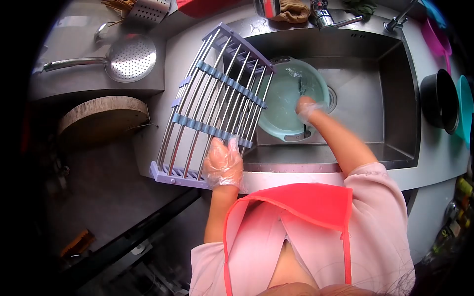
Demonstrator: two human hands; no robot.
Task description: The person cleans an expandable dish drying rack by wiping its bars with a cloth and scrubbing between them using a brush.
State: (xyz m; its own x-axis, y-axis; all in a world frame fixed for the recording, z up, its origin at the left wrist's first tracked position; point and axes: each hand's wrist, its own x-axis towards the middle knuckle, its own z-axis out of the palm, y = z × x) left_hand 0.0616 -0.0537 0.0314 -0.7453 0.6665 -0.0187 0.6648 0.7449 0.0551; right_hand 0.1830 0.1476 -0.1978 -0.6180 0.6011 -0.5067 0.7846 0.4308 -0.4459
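Observation:
A metal rod rack [197, 98] with purple end pieces and blue-grey cross strips stands tilted over the sink's left part. My left hand [223, 160], in a clear plastic glove, is closed on its lower edge near a cross strip. My right hand [307, 107], also gloved, is over the pale green basin [321, 81] in the sink, its fingers wrapped round a dark, thin-handled tool [302, 89]. Water lies in the basin. The tool's head is hard to make out.
The steel sink [355, 93] has a faucet [326, 18] at its back edge. A perforated skimmer [131, 57] lies at the left, above a round wooden board [103, 116]. A black pot [439, 101] and a teal bowl [465, 111] stand at the right.

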